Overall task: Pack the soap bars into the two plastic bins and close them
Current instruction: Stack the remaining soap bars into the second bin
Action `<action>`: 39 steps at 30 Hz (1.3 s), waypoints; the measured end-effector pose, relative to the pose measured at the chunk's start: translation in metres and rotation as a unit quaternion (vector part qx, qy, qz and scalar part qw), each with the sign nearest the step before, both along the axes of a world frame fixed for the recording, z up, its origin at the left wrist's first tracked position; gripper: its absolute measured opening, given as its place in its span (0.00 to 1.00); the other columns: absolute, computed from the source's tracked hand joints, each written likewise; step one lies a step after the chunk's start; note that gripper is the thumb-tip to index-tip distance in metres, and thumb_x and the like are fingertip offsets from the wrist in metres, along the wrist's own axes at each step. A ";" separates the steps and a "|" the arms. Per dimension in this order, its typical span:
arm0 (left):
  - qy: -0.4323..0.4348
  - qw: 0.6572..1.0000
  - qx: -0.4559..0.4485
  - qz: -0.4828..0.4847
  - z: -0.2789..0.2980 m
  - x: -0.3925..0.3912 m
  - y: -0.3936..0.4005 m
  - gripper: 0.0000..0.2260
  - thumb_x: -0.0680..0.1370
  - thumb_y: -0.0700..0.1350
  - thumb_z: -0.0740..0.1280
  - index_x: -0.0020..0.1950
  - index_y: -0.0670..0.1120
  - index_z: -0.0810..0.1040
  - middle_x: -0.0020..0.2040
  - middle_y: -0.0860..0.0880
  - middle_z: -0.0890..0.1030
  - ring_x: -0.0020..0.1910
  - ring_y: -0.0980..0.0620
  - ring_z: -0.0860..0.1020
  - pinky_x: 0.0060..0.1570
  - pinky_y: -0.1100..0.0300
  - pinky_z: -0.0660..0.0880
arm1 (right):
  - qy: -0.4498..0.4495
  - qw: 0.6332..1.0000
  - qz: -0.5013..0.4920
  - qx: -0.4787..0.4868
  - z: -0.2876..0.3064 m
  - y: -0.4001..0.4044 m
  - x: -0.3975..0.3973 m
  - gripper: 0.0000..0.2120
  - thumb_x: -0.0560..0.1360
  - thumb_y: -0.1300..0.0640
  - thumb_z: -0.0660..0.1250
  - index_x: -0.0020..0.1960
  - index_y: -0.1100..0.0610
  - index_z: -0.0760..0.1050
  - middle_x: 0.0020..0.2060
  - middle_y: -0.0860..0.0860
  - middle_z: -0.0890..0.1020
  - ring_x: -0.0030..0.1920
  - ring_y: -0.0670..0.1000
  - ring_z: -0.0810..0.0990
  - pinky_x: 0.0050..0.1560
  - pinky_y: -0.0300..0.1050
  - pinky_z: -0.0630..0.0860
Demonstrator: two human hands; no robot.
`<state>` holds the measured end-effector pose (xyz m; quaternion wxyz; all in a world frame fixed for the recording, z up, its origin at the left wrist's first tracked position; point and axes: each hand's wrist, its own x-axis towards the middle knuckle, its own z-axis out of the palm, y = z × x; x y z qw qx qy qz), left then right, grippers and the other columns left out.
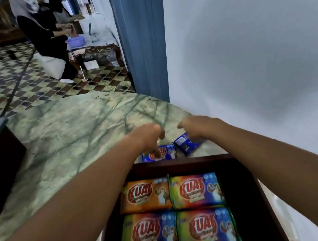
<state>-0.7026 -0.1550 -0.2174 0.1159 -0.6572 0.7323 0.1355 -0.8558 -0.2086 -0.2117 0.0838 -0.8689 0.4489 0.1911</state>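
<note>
Four soap bars lie flat in the dark bin, side by side so more can fit. Two blue soap bars wait on the green marble worktop just past the bin. The left hand touches one with bent fingers. The right hand curls on the other, maybe to lift it. A pale wall stands close by, and people sit far off on a tiled floor.

right hand fingertips blurred, grip unclear; near bin cut by bottom edge
</note>
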 end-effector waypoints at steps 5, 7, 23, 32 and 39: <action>-0.055 0.996 0.060 -0.039 -0.040 -0.004 -0.023 0.29 0.64 0.52 0.78 0.62 0.47 0.73 0.59 0.45 0.76 0.56 0.46 0.75 0.48 0.56 0.71 | 0.116 0.990 0.081 -0.023 -0.045 -0.026 0.004 0.22 0.68 0.65 0.71 0.61 0.57 0.74 0.56 0.54 0.79 0.54 0.56 0.79 0.48 0.49 0.77; -0.055 0.995 0.051 -0.060 -0.048 -0.004 -0.023 0.27 0.65 0.53 0.76 0.59 0.46 0.74 0.57 0.46 0.76 0.53 0.47 0.75 0.45 0.57 0.71 | 0.093 0.987 0.112 -0.065 -0.047 -0.021 0.006 0.15 0.73 0.64 0.66 0.59 0.58 0.74 0.56 0.55 0.79 0.54 0.56 0.79 0.44 0.47 0.73; 0.078 0.980 -0.152 -0.099 0.079 -0.001 0.163 0.34 0.59 0.63 0.70 0.62 0.49 0.77 0.51 0.51 0.79 0.50 0.51 0.76 0.48 0.57 0.74 | -0.205 0.973 -0.010 -0.110 0.053 0.178 -0.056 0.38 0.64 0.44 0.72 0.71 0.49 0.64 0.60 0.51 0.72 0.61 0.55 0.71 0.57 0.51 0.69; 0.053 0.993 -0.085 -0.055 0.022 -0.013 0.222 0.24 0.70 0.52 0.72 0.63 0.45 0.74 0.61 0.44 0.73 0.62 0.45 0.71 0.58 0.55 0.70 | -0.103 0.992 0.001 -0.074 0.004 0.232 -0.083 0.27 0.73 0.46 0.69 0.70 0.46 0.68 0.66 0.50 0.68 0.67 0.54 0.63 0.62 0.50 0.68; -0.023 0.989 -0.122 -0.083 0.016 -0.023 0.218 0.26 0.69 0.53 0.73 0.64 0.48 0.72 0.63 0.47 0.72 0.63 0.46 0.67 0.58 0.50 0.71 | -0.098 0.991 0.046 -0.079 0.005 0.233 -0.055 0.21 0.74 0.51 0.68 0.66 0.53 0.74 0.63 0.53 0.71 0.65 0.55 0.67 0.62 0.52 0.71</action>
